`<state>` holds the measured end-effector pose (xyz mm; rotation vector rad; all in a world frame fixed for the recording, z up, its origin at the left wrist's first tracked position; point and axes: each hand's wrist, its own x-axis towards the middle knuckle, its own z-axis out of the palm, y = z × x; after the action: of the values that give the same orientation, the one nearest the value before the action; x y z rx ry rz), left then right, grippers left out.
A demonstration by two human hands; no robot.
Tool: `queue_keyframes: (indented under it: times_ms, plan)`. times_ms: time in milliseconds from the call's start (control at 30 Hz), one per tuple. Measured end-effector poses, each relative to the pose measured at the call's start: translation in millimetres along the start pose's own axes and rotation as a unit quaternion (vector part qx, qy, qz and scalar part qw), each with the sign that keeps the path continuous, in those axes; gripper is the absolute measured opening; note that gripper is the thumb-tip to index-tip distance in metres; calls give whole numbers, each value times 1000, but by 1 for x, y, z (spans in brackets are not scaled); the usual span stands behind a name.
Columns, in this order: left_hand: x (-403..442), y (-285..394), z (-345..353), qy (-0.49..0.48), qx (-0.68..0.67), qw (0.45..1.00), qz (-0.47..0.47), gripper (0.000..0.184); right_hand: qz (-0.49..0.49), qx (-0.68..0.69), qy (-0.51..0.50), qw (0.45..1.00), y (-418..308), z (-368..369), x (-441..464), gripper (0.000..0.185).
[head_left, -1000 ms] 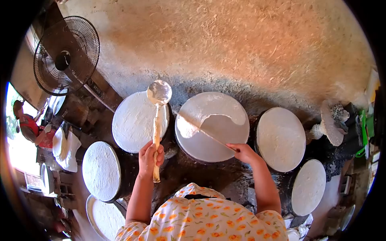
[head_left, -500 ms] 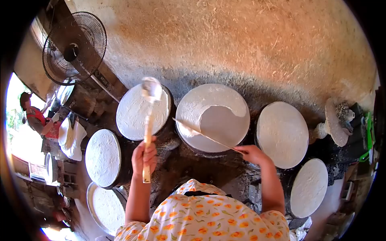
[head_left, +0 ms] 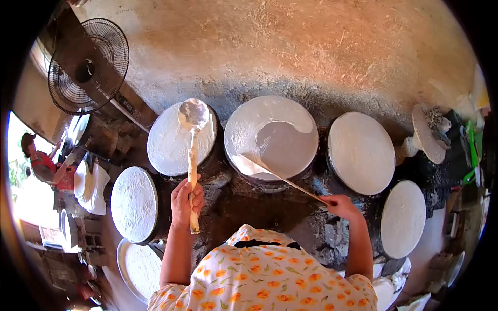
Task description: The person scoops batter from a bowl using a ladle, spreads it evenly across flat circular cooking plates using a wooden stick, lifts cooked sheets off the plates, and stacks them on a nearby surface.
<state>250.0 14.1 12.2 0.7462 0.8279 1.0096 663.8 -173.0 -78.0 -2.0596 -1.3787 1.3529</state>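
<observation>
My left hand (head_left: 188, 201) is closed around the wooden handle of a ladle (head_left: 193, 115), its white-coated bowl held upward over the upper-left round pan (head_left: 166, 147). In my right hand (head_left: 342, 206) is the end of a thin stick (head_left: 298, 185). The stick reaches left over the near rim of the middle round pan (head_left: 244, 119). At its far end a thin white flap (head_left: 248, 165) fans out, perhaps a sheet edge; I cannot tell whether it is part of the tool. White paste covers much of the middle pan around a smoother grey disc.
More white-coated round pans stand around me: right (head_left: 361, 153), far right (head_left: 403, 218), left (head_left: 134, 205) and lower left (head_left: 139, 269). A standing fan (head_left: 88, 66) is at upper left. A person in red (head_left: 44, 165) works at far left. A rough wall (head_left: 290, 46) rises behind.
The ladle has come to a steadier, sharper position in my left hand. My right hand has moved slightly right and down, drawing the stick and the white flap toward the pan's near edge.
</observation>
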Motion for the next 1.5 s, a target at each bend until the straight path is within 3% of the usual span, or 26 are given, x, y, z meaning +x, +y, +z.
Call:
queue_keyframes:
  times_ms: [67,100,167,233,267,333,400,467,533,567,667,767,867,1000,1067,1133,1200,1233,1300,1433,1500]
  plan:
    - [4,4,-10,-13,4,1000,-6,32,-86,113,120,983,39,33,-11,51]
    - [6,4,-15,-24,16,1000,-8,32,-169,100,196,961,42,60,-3,51]
    - [10,5,-29,-60,25,998,-12,32,-166,117,233,951,-16,108,0,48]
    - [8,10,-35,-68,25,997,-24,33,-250,9,332,909,-40,165,30,44]
    - [6,13,-38,-70,29,997,-29,34,-175,-103,347,916,-57,181,30,43]
    - [2,18,-52,-70,31,996,-41,33,-113,-258,393,875,-60,196,29,46]
    - [-2,23,-72,-116,25,992,-39,31,-36,-292,388,873,-52,192,5,48]
    - [-6,28,-85,-117,28,992,-42,30,-18,-307,406,861,-58,188,-15,47]
    - [-9,31,-94,-121,44,991,-37,30,15,-283,391,876,-56,196,-20,58]
    - [-9,30,-99,-126,43,990,-38,30,6,-227,366,902,-51,210,-6,56]
    - [-10,32,-101,-124,49,990,-50,30,-29,-278,309,909,-105,242,15,55]
    - [-9,35,-100,-140,43,988,-57,30,29,-251,271,929,-116,251,7,59]
    - [-6,34,-102,-142,57,987,-53,30,62,-253,342,903,-71,251,-28,58]
    - [-4,26,-96,-137,62,987,-61,31,144,-274,342,887,-50,232,-50,56]
    - [-1,20,-92,-137,52,987,-73,31,113,-232,393,883,-40,217,-37,53]
    - [1,17,-85,-142,56,986,-71,31,166,14,425,890,-39,206,-16,47]
    - [3,15,-78,-144,60,985,-68,31,-61,-1,479,876,-42,200,-3,42]
    - [3,15,-74,-143,61,986,-66,31,-61,1,480,875,-40,202,-7,42]
    - [5,14,-69,-142,65,986,-62,31,-41,-45,321,945,-35,211,-28,46]
    - [6,10,-63,-118,57,990,-48,31,50,-174,270,946,-15,200,-64,47]
    - [8,7,-59,-115,61,990,-50,31,87,-210,325,918,5,183,-50,48]
